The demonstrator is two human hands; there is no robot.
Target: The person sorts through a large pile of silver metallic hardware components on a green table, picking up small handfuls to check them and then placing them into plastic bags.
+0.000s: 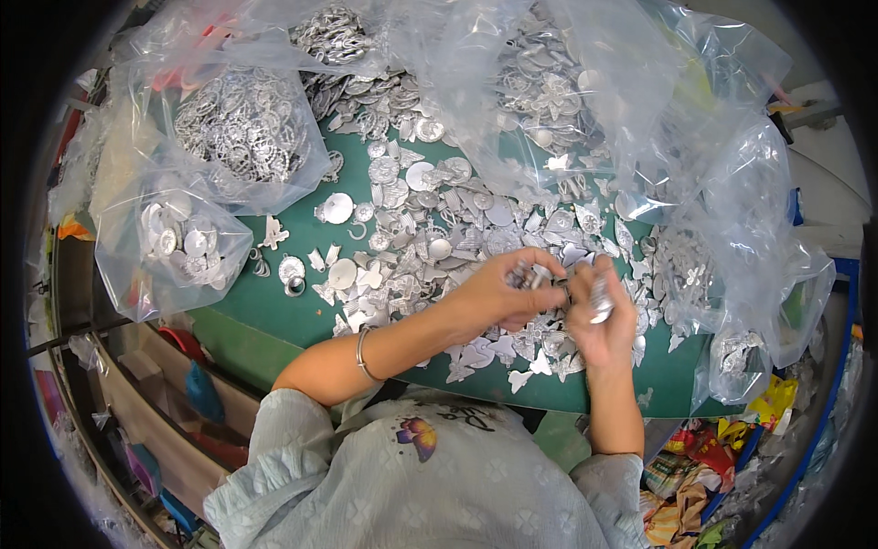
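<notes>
Over a spread pile of small silver-coloured metal charms (412, 252), my two hands meet right of the middle. My left hand (498, 293), a metal bangle on its wrist, is closed around several shiny metal charms (526, 274). My right hand (604, 325) faces it with curled fingers and grips metal charms (599, 302) too. Fingertips of both hands come close together; whether they touch is too blurred to tell. The pile holds flat discs, butterfly-like shapes and ribbed pieces.
The charms lie on a green tabletop (265, 306). Clear plastic bags of metal pieces stand at the far left (242, 123), near left (174, 242), back (544, 91) and right (686, 256). Shelving (174, 393) is at lower left; colourful wrappers (704, 457) lie at lower right.
</notes>
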